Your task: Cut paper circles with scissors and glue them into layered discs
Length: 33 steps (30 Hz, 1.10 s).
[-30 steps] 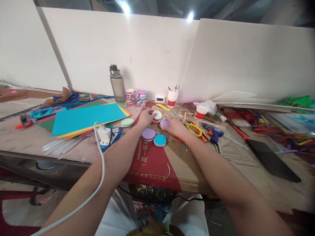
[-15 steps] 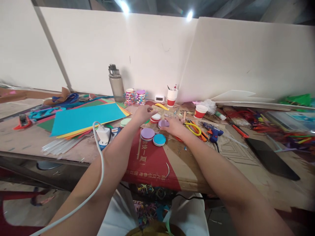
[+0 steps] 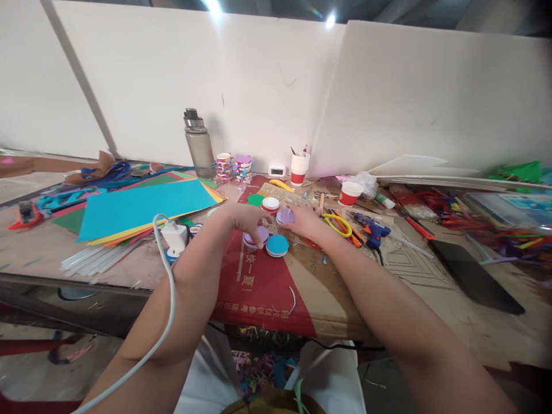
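Note:
My left hand (image 3: pixel 248 219) is bent over a stack of round discs with a purple top (image 3: pixel 254 237), its thumb and fingers closed about the rim. Fingers of my right hand (image 3: pixel 304 218) are curled at the edge of a second purple-topped stack (image 3: pixel 284 216); they partly cover it. Close in front lies a blue-topped disc stack (image 3: pixel 277 245), touched by neither hand. Between and behind the hands are a white-topped red stack (image 3: pixel 271 205) and a green disc (image 3: pixel 256 199). A pale green disc is mostly hidden behind my left wrist.
Coloured sheets (image 3: pixel 142 207), clear glue sticks (image 3: pixel 95 257) and a charger with a white cable (image 3: pixel 175 234) lie left. Behind stand a bottle (image 3: pixel 199 146) and paper cups (image 3: pixel 299 168). Yellow-handled scissors (image 3: pixel 340 225), a blue glue gun (image 3: pixel 376 231) and a phone (image 3: pixel 476 276) lie right.
My left hand has come down and nearer, from above the white-topped stack onto the front purple-topped one. The right hand stays at its purple stack. The view has shifted slightly.

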{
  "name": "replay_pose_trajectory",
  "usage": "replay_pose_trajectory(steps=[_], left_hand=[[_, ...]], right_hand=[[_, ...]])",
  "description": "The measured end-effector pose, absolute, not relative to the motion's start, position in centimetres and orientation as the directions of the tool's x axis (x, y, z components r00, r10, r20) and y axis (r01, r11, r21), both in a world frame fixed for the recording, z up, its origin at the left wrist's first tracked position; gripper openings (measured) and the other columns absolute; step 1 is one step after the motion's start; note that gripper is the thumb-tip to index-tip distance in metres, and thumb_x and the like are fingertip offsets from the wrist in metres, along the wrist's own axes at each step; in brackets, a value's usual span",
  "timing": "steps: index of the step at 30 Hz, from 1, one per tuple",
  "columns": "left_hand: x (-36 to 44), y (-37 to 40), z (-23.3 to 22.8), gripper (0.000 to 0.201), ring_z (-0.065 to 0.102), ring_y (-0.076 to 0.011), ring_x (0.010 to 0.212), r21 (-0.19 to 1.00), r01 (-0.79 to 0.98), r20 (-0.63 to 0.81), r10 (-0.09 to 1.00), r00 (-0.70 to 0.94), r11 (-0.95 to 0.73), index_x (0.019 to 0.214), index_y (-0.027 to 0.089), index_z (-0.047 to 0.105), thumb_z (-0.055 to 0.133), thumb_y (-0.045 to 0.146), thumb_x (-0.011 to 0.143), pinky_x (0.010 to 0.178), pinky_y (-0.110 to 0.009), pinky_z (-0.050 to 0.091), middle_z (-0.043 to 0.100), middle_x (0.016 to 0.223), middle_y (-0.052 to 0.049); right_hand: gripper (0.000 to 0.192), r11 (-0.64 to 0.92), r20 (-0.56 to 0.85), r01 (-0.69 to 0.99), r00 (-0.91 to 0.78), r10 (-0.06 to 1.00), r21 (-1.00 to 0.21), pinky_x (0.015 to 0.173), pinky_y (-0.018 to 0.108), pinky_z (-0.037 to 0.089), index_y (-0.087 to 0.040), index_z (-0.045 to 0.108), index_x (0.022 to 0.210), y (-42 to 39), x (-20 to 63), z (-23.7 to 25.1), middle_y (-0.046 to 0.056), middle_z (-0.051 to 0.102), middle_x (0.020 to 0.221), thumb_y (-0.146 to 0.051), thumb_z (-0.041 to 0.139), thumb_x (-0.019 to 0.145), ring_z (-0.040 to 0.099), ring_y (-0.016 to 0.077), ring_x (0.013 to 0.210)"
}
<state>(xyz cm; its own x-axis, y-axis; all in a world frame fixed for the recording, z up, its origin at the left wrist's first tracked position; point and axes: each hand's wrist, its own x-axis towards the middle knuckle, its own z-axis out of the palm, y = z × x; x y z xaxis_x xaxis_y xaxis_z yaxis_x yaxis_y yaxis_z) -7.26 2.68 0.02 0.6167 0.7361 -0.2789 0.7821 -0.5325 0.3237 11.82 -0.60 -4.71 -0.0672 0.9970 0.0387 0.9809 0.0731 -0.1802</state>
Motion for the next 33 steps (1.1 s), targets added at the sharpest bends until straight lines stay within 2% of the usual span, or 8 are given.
replay_pose_trajectory(steps=[3,5,9,12,15,20,25,33], left_hand=[[-7.2,2.7,0.0,0.07,0.064,-0.0252,0.099,0.313,0.733,-0.373,0.632,0.68,-0.604,0.114,0.029,0.067,0.082,0.034,0.046,0.083,-0.032,0.046,0.069,0.111,-0.005],[-7.1,2.6,0.0,0.066,0.063,-0.0257,0.1,0.293,0.728,-0.368,0.63,0.684,-0.619,0.111,0.029,0.068,0.082,0.033,0.046,0.084,-0.032,0.046,0.068,0.112,-0.004],[-6.9,2.2,-0.1,0.059,0.064,-0.0261,0.095,0.244,0.753,-0.378,0.655,0.654,-0.611,0.106,0.028,0.069,0.081,0.032,0.048,0.08,-0.033,0.046,0.069,0.108,-0.004],[-6.9,2.3,-0.2,0.057,0.064,-0.0259,0.086,0.205,0.769,-0.385,0.672,0.632,-0.606,0.106,0.027,0.068,0.08,0.034,0.05,0.075,-0.034,0.046,0.069,0.1,-0.004],[-6.9,2.5,-0.2,0.056,0.063,-0.0253,0.081,0.194,0.756,-0.376,0.664,0.646,-0.625,0.106,0.025,0.067,0.078,0.036,0.052,0.073,-0.034,0.046,0.069,0.095,-0.005],[-6.9,2.6,0.4,0.047,0.062,-0.0248,0.086,0.129,0.747,-0.321,0.686,0.653,-0.652,0.103,0.022,0.066,0.07,0.04,0.06,0.075,-0.033,0.046,0.068,0.102,-0.008],[-6.6,3.0,0.5,0.062,0.061,-0.0275,0.101,0.076,0.8,-0.13,0.79,0.599,-0.595,0.117,0.016,0.06,0.068,0.046,0.063,0.084,-0.033,0.047,0.064,0.119,-0.013],[-5.8,3.1,-0.1,0.062,0.063,-0.0269,0.104,0.09,0.808,-0.074,0.806,0.588,-0.582,0.117,0.014,0.061,0.067,0.045,0.063,0.084,-0.029,0.048,0.067,0.117,-0.012]], right_hand=[[0.071,0.075,0.05,0.981,-0.067,0.996,-0.181,0.102,0.058,0.032,-0.021,0.048,0.141,-0.6,11.9,-4.5,0.018,0.052,0.141,-0.053,0.064,0.08,0.039,0.0444,0.132],[0.069,0.08,0.081,0.98,-0.066,0.995,-0.185,0.103,0.058,0.032,-0.02,0.05,0.14,-0.8,12.1,-3.8,0.018,0.052,0.141,-0.054,0.063,0.081,0.04,0.0443,0.131],[0.049,0.227,0.112,0.932,-0.203,0.973,-0.282,0.096,0.041,0.042,-0.017,0.062,0.123,-1.5,12.5,-1.8,0.014,0.063,0.125,-0.048,0.06,0.085,0.055,0.0307,0.117],[0.042,0.384,-0.025,0.85,-0.421,0.907,-0.361,0.08,0.03,0.047,-0.019,0.066,0.113,-2.5,12.2,-0.8,0.008,0.069,0.111,-0.047,0.065,0.082,0.063,0.022,0.098],[0.057,0.509,-0.18,0.821,-0.559,0.809,-0.259,0.076,0.03,0.047,-0.019,0.064,0.118,-3.6,11.2,-0.9,0.009,0.067,0.111,-0.05,0.074,0.071,0.064,0.0247,0.096],[0.061,0.556,-0.223,0.825,-0.563,0.796,-0.098,0.081,0.033,0.048,-0.015,0.059,0.121,-4.8,9.8,-1.3,0.015,0.063,0.117,-0.045,0.075,0.07,0.062,0.0289,0.104],[0.045,0.563,-0.241,0.819,-0.572,0.784,-0.109,0.071,0.029,0.048,-0.015,0.061,0.111,-4.6,9.8,-1.1,0.012,0.067,0.109,-0.035,0.067,0.072,0.065,0.0247,0.092],[0.057,0.501,-0.249,0.856,-0.516,0.82,-0.126,0.073,0.03,0.049,-0.014,0.06,0.117,-3.9,10.3,-1.7,0.013,0.067,0.111,-0.042,0.07,0.068,0.065,0.026,0.094]])
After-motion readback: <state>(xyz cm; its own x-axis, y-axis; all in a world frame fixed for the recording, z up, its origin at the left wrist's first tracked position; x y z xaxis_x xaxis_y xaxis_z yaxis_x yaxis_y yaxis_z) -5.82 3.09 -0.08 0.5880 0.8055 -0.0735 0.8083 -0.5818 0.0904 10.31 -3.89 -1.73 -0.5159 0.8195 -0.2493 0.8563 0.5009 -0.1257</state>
